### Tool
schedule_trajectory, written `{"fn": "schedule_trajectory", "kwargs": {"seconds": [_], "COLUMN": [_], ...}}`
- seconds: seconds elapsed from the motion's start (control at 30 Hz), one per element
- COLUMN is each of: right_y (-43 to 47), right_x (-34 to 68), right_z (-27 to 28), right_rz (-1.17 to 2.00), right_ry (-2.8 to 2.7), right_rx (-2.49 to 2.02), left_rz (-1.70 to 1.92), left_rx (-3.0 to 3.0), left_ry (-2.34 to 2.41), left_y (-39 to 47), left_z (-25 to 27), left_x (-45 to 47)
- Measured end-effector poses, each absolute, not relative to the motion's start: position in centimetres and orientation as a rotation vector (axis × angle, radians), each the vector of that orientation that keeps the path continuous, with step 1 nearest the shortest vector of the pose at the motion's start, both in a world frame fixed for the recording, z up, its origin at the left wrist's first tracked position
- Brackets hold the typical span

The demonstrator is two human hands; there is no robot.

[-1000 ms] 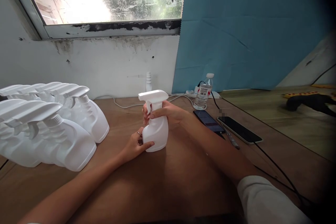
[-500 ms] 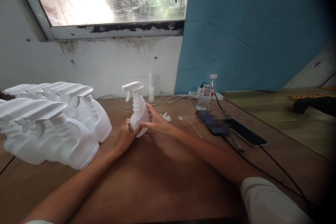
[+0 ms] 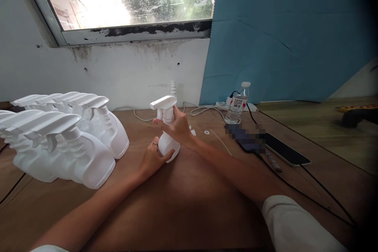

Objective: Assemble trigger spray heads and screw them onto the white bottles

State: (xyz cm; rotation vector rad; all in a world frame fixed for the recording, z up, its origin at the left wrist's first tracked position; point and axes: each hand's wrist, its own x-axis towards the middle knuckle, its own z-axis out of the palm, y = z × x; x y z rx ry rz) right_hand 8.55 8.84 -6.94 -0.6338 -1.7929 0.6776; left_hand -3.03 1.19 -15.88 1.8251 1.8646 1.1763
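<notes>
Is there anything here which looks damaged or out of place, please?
Yes. The window frame looks worn, with dark patches along its lower bar, and the wall beneath is stained. On the table, a small white ring and a thin pale strip lie loose, right of the held spray bottle.

"Where does this view look from?"

"From the person's head: a single worn camera, facing forward and down over the table (image 3: 183, 220)."

"How near is it?"

"Close enough that the left forearm (image 3: 94, 208) enters from eight o'clock and the right forearm (image 3: 230, 175) from four, reaching the left hand (image 3: 151, 162) and right hand (image 3: 180, 128) near the dial's centre."

"And beyond them?"

"It reaches the wall (image 3: 132, 71), with the window (image 3: 147, 0) at eleven o'clock and the blue sheet (image 3: 280, 39) at two. The picture darkens towards three and four."
</notes>
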Motion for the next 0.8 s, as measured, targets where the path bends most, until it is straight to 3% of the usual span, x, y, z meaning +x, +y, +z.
{"fn": "schedule_trajectory", "kwargs": {"seconds": [0.23, 0.33, 0.53, 0.67, 0.8], "right_y": [9.5, 9.5, 9.9, 9.7, 9.5], "right_x": [8.9, 8.7, 8.3, 8.4, 8.3], "right_z": [-7.4, -7.6, -8.1, -8.2, -8.2], "right_rz": [0.639, 0.607, 0.491, 0.519, 0.515], "right_ry": [-1.792, -1.775, -1.705, -1.728, -1.723], "right_rx": [-0.591, -0.543, -0.501, -0.507, -0.526], "left_rz": [1.164, 1.352, 1.965, 1.905, 1.804], "left_rx": [1.834, 1.834, 1.909, 2.481, 2.948], "left_ry": [1.841, 1.588, 1.290, 1.564, 1.814], "left_y": [1.1, 1.0, 2.3, 2.7, 3.0], "left_z": [-16.6, -16.1, -9.1, -3.8, -2.1], "left_x": [-3.2, -3.2, -4.2, -5.6, -6.5]}}
